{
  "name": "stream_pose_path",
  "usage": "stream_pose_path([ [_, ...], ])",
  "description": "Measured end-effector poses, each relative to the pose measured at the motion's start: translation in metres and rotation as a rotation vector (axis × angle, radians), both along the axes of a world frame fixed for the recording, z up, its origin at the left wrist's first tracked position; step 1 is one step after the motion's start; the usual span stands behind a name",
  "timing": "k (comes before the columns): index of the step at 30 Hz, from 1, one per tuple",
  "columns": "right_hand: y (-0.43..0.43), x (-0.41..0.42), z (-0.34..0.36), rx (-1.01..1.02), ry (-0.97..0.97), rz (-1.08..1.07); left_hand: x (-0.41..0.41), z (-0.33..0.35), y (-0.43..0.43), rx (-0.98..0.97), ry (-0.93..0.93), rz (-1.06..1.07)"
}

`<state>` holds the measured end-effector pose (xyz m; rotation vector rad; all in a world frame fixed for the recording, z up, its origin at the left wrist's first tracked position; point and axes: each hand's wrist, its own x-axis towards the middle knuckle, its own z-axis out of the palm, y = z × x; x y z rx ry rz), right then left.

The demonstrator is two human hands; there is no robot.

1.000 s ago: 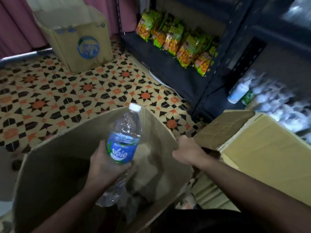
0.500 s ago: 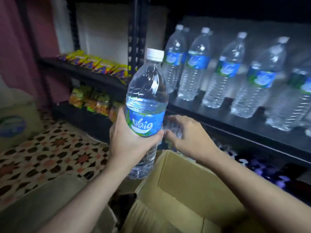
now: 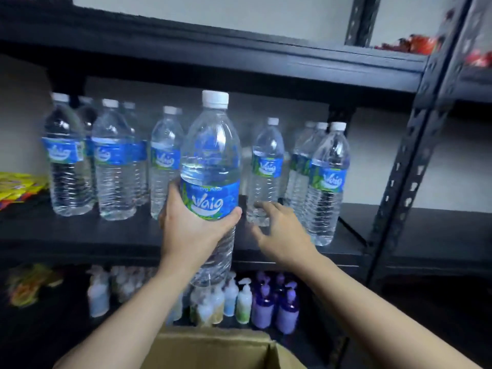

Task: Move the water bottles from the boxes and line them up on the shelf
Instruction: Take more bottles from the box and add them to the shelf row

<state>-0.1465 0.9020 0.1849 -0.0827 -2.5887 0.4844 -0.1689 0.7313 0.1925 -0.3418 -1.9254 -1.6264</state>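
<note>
A clear water bottle (image 3: 210, 166) with a white cap and blue label is standing upright in the air before the dark shelf (image 3: 106, 230), where matching bottles (image 3: 114, 161) are standing upright in rows.

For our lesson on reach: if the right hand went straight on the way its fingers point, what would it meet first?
Probably the standing bottle just ahead of the right hand: its fingers reach toward that bottle's base. One view cannot show whether they already touch.

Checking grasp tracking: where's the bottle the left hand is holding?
Head view, centre: the held water bottle is upright in the left hand, raised in front of the shelf, before the gap in the bottle row.
</note>
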Motion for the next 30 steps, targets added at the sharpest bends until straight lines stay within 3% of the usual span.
stream_pose_path([
  [6,0.068,-0.029,-0.036,-0.011,-0.080,-0.109,-0.037,0.004,0.061,0.014,0.041,-0.061],
  [14,0.095,-0.059,-0.074,-0.039,-0.258,-0.154,-0.082,0.006,0.096,0.019,0.050,-0.087],
  [30,0.106,-0.062,-0.087,0.016,-0.162,-0.148,-0.119,-0.004,0.155,0.015,-0.075,-0.132],
])
